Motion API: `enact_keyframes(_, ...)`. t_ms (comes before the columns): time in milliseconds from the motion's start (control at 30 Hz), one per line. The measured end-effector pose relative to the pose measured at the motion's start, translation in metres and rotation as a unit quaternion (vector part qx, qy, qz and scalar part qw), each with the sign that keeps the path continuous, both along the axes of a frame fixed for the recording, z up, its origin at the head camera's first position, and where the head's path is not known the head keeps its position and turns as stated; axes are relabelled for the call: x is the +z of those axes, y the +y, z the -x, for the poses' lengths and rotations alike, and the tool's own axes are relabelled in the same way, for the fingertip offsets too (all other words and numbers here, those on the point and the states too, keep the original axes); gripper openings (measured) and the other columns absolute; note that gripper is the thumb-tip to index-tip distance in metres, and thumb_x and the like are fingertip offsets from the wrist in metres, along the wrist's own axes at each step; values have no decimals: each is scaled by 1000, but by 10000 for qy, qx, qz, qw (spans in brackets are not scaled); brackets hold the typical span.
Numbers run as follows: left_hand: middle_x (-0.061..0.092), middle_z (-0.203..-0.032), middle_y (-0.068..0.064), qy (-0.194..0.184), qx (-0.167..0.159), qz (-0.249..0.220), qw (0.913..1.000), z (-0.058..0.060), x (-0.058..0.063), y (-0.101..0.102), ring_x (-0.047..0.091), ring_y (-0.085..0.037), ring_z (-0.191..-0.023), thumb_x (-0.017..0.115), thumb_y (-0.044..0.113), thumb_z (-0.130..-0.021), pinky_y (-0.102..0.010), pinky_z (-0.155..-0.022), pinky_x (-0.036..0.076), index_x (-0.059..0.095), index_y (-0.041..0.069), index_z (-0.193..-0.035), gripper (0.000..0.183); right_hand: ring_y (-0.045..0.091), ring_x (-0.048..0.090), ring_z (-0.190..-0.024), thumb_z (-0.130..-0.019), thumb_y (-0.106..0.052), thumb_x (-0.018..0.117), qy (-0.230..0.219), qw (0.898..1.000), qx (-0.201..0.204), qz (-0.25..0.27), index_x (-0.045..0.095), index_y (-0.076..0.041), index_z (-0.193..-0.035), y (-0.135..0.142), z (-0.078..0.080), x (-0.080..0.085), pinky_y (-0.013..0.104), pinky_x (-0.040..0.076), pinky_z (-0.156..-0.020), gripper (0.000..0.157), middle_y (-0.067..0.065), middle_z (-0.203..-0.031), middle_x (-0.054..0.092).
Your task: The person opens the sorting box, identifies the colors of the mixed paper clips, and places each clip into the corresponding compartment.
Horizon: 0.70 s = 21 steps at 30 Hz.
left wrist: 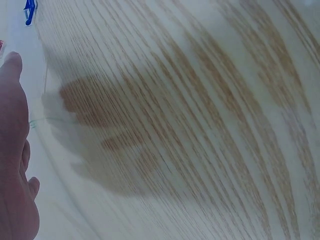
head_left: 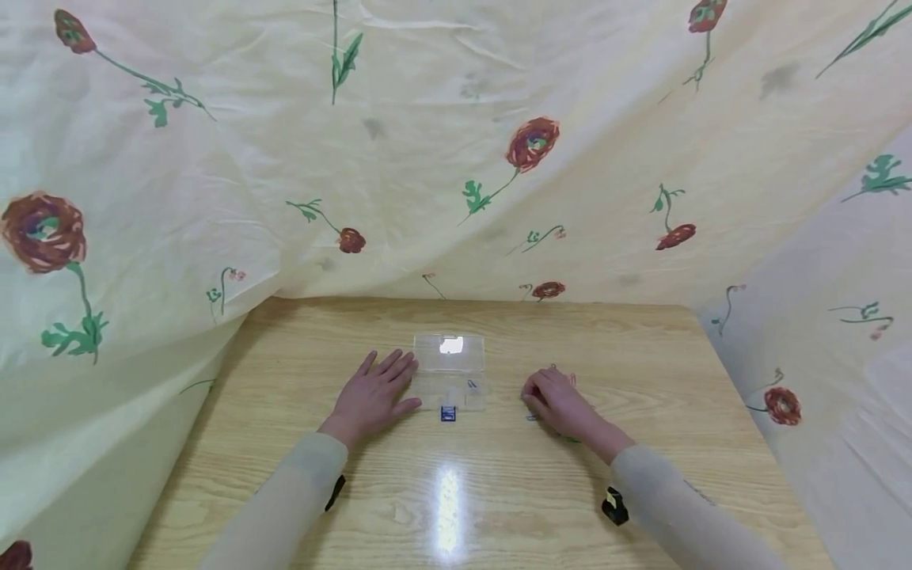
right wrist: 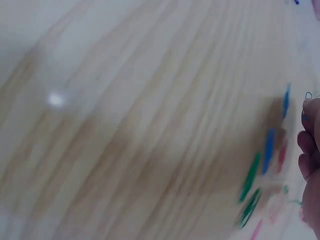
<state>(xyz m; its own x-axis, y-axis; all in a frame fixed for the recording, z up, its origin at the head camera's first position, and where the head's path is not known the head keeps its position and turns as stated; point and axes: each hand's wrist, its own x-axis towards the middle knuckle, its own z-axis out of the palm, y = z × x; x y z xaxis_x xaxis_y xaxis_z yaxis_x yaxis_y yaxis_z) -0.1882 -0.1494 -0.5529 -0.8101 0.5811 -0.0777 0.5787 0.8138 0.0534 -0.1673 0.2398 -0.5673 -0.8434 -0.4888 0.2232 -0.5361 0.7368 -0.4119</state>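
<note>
A clear plastic box (head_left: 431,391) lies on the table with its lid raised toward the back, a blue latch (head_left: 447,414) at its front. One blue paper clip (head_left: 472,384) shows inside it. My left hand (head_left: 372,397) rests at the box's left side, fingers spread, the thumb at its front left corner. Over on the right, my right hand (head_left: 560,402) pinches a small blue paper clip (right wrist: 308,95) between thumb and fingertips. Below that hand lie loose paper clips, among them a blue one (right wrist: 268,151), a green one (right wrist: 250,178) and a red one (right wrist: 282,156).
The wooden table (head_left: 321,324) carries a bright light reflection in front of the box. Flowered cloth (head_left: 427,158) hangs behind the table and along both sides. Each wrist wears a black device (head_left: 615,507) below the sleeve.
</note>
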Motion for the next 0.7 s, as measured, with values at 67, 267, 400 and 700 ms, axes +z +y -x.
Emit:
enact_keyframes(67, 28, -176, -1, -1, 2, 26, 10000, 0, 0, 0, 20, -24, -164, 42, 64, -109, -54, -134, 12, 35, 17, -169, 77, 19, 57, -92, -100, -4, 74, -114, 9999, -68, 73, 67, -10, -99, -8, 2, 5, 51, 53, -94, 8, -3, -95, 64)
enact_keyframes(267, 28, -176, -1, -39, 28, 15, 10000, 0, 0, 1, 21, -25, -164, 42, 65, -109, -55, -134, 12, 35, 17, -169, 77, 20, 58, -97, -101, -7, 73, -359, 9990, -194, 207, 68, -7, -102, -41, 14, 18, 40, 54, -87, 5, 1, -99, 65)
enact_keyframes(400, 30, -175, -2, -52, -6, -102, 9999, -2, 0, 0, 23, -26, -164, 44, 63, -109, -55, -134, 13, 37, 15, -168, 76, 22, 59, -99, -100, -6, 73, -386, 9988, -123, 264, 68, -8, -102, -59, 21, 20, 41, 56, -90, 6, 2, -100, 66)
enact_keyframes(700, 31, -175, -2, 42, -31, -79, 10000, -2, -2, -2, 23, -25, -164, 44, 64, -109, -55, -134, 14, 37, 15, -168, 77, 21, 61, -101, -99, -8, 74, -298, 9995, 32, 83, 70, -9, -101, -77, 30, 12, 43, 55, -95, 5, 1, -100, 68)
